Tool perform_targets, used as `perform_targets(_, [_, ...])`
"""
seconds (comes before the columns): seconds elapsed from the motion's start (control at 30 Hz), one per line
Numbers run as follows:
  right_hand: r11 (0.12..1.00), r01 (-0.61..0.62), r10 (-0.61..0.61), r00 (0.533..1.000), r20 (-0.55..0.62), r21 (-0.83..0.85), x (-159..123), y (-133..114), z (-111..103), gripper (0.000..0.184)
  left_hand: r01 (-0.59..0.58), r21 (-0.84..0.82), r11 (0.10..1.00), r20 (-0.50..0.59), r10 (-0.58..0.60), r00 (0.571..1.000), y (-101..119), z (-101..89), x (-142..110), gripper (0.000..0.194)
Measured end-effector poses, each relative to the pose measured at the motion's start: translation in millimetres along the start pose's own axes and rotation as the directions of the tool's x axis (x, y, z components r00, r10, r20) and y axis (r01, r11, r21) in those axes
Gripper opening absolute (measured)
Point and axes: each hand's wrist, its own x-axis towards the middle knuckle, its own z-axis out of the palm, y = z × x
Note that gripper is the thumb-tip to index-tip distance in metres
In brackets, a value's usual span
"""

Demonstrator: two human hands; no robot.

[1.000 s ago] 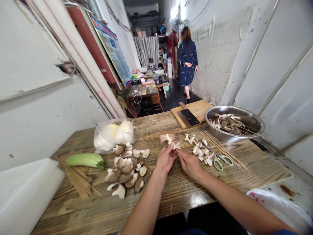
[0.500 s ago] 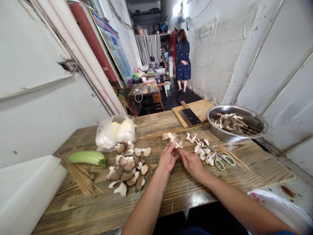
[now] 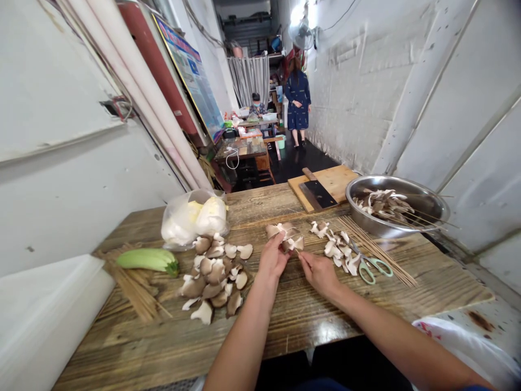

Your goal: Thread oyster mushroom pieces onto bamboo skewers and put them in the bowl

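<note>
Over the middle of the wooden table, my left hand [image 3: 273, 258] is closed on an oyster mushroom [image 3: 295, 244] with its pale side showing. My right hand [image 3: 319, 272] pinches a thin wooden skewer [image 3: 298, 252], its end at the mushroom; how deep it sits is hidden. Brown-capped mushroom pieces [image 3: 280, 230] lie just beyond my left hand. A heap of oyster mushrooms [image 3: 215, 274] is left of my hands. Smaller mushroom pieces [image 3: 337, 251] lie to the right, beside green-handled scissors [image 3: 372, 270] and a bundle of skewers [image 3: 378, 252].
A steel bowl [image 3: 354, 217] with skewered mushrooms stands at the back right. Next to it, a cleaver [image 3: 317, 194] rests on a cutting board [image 3: 340, 182]. Bagged cabbage [image 3: 211, 216], a green gourd [image 3: 144, 260] and more skewers [image 3: 134, 296] lie left. A person [image 3: 298, 98] stands farther back.
My left hand has shifted slightly left, showing more of the mushroom at the skewer's end. My right hand stays nearly in place. The person in the background has walked farther away.
</note>
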Motion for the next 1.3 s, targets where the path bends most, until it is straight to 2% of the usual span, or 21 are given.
perform_targets(0.37, [1.0,-0.016,0.016,1.0,0.008,-0.008,1,1,-2,0.034,0.051,-0.024,0.998,-0.043,-0.053,0.998,-6,-1.6,5,0.021])
perform_targets(0.5, [0.998,-0.052,0.053,0.998,0.029,-0.023,2,2,-3,0.035,-0.036,-0.023,0.999,-0.07,0.034,0.997,3,-6.4,9,0.026])
perform_targets(0.67, [0.998,-0.052,0.051,0.997,0.066,0.017,1,4,-3,0.034,-0.143,0.001,0.99,-0.038,0.143,0.989,10,-7.5,11,0.028])
perform_targets(0.87, [0.999,-0.034,0.031,0.997,0.066,0.04,0,3,-4,0.033,-0.142,0.035,0.989,-0.092,0.145,0.985,9,-6.3,11,0.029])
perform_targets(1.23, [0.998,-0.035,0.032,0.999,0.04,0.059,-1,1,-7,0.03,-0.138,-0.046,0.989,-0.068,0.135,0.989,1,0.1,10,0.025])
perform_targets(1.3, [0.998,-0.041,0.039,0.999,0.029,0.056,0,1,-6,0.029,-0.146,-0.066,0.987,-0.038,0.144,0.989,1,-1.2,10,0.026])
